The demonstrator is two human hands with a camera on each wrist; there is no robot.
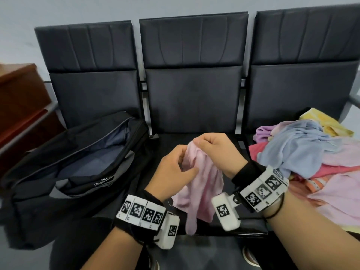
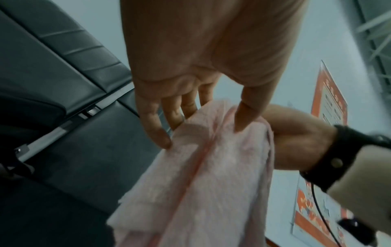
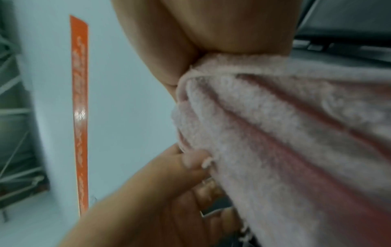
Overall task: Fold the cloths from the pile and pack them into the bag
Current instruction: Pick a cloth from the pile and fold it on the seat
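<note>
Both hands are holding a soft pale pink terry cloth (image 1: 198, 178) above the middle black seat: right hand (image 1: 216, 151) pinching its top edge, left hand (image 1: 173, 170) fingering a side edge. Judged step: finding corners. Next: spreading it, folding, then packing into the open black zip bag (image 1: 78, 158) at left.

The bag (image 1: 78, 162) lies on the left of 3 seats (image 1: 192, 90), the pile (image 1: 303, 152) on the right. Between them, over the middle seat, both hands hold a cloth (image 1: 200, 182).
</note>
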